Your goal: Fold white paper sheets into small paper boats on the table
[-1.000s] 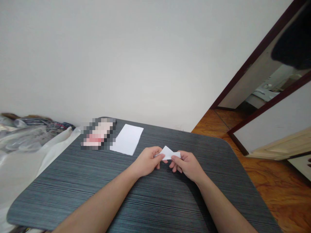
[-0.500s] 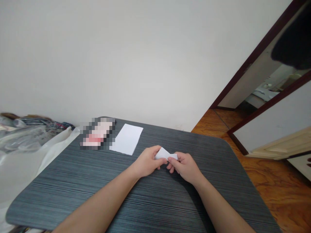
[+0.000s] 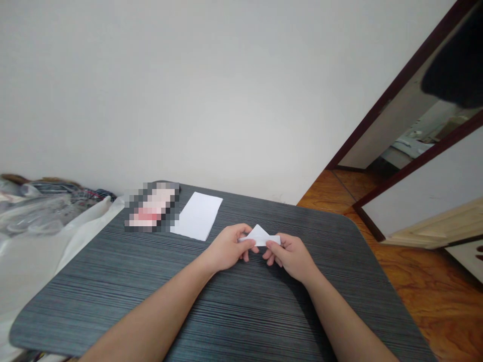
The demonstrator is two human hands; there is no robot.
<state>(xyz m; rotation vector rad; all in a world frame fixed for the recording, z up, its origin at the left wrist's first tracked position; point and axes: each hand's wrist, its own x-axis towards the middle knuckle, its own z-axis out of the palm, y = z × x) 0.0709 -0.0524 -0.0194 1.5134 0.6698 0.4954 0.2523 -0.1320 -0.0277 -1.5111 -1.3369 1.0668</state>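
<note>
A small white folded paper with a pointed top is held between both hands just above the dark striped table. My left hand pinches its left end with thumb and fingers. My right hand pinches its right end in the same way. Both forearms reach in from the near edge of the table.
A flat white sheet lies on the table beyond my left hand, next to a blurred pink and white object. Clothes and plastic bags lie off the table's left side. A wooden floor and a doorway are on the right.
The hands pressed together half a second ago, squeezing the paper short. Now they have drawn apart again and the paper is stretched out with its point up.
</note>
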